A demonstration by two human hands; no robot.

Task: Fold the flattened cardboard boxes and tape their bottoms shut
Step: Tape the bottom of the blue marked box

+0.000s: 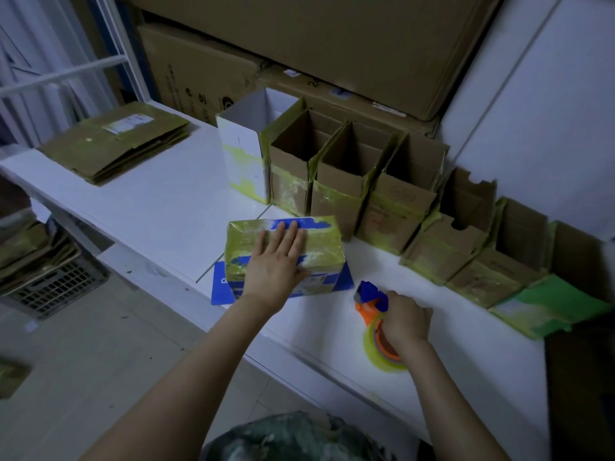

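We see a white desk (159, 201). On it, the nearest box (319, 241) is blue and white under glossy yellow-green tape. The tape dispenser (369, 301) is orange with a blue head, and its tape roll (376, 347) is yellow. Behind stand a white box (239, 151) and brown boxes (336, 191), all with yellow-green bands; we note a green box (559, 304) at the right end. The flattened stack (109, 151) is olive-brown with a white label. The cartons (332, 38) are brown with black print, the crate (56, 287) is dark grey with a grid pattern, and the garment (293, 437) is mottled green.

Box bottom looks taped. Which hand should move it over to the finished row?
Left, probably. The left hand rests flat on the blue box, while the right hand grips the tape dispenser.
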